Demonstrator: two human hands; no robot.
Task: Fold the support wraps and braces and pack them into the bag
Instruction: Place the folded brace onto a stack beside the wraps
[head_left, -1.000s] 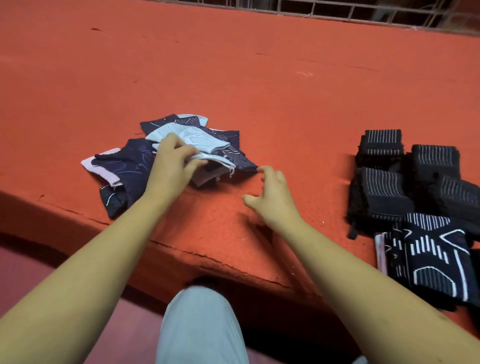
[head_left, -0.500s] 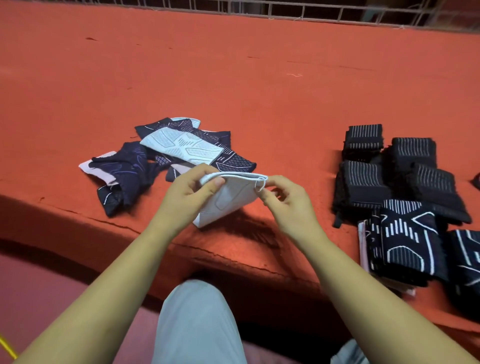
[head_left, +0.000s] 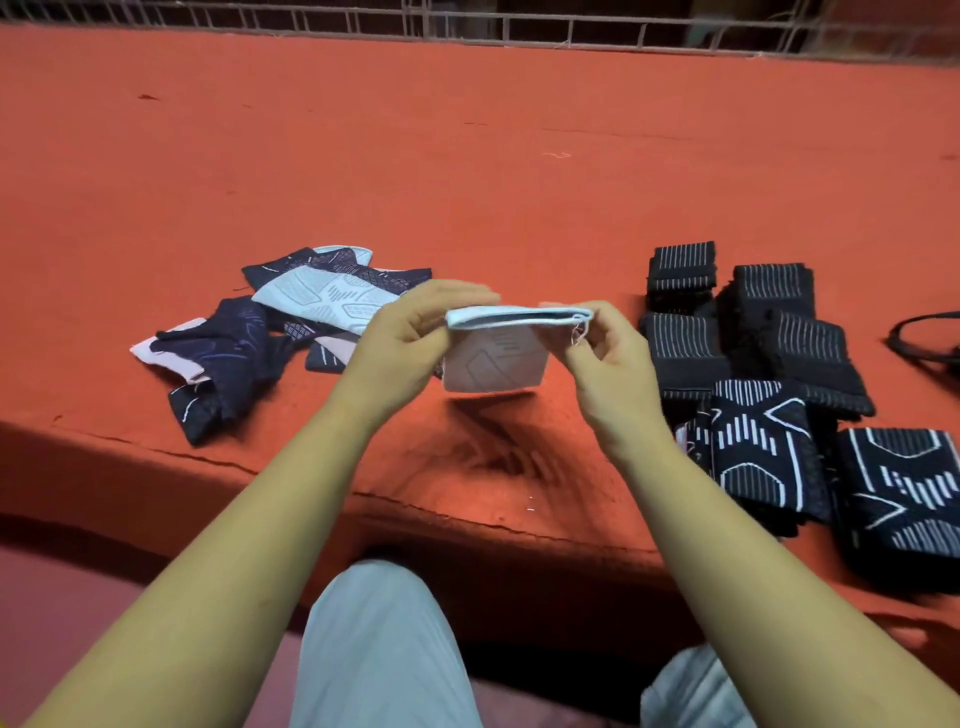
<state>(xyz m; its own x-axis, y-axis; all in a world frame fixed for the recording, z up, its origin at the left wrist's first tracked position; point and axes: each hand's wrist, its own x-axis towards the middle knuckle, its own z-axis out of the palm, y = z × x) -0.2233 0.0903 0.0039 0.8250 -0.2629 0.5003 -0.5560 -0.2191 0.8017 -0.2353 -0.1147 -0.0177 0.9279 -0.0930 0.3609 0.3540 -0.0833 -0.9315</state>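
A white support wrap hangs folded in the air above the red surface, between both hands. My left hand pinches its left top edge and my right hand pinches its right top edge. To the left lies a loose pile of unfolded wraps, navy and white. On the right sit stacks of folded black wraps with white stripes, and nearer me two black patterned braces. No bag is in view.
The red cloth-covered surface stretches far back to a metal railing. Its cracked front edge runs just above my knees. A black cord loop lies at the far right.
My left hand lifted the white wrap off the pile, my right hand took its other end, and both raised it and moved it right. The view shifted slightly.
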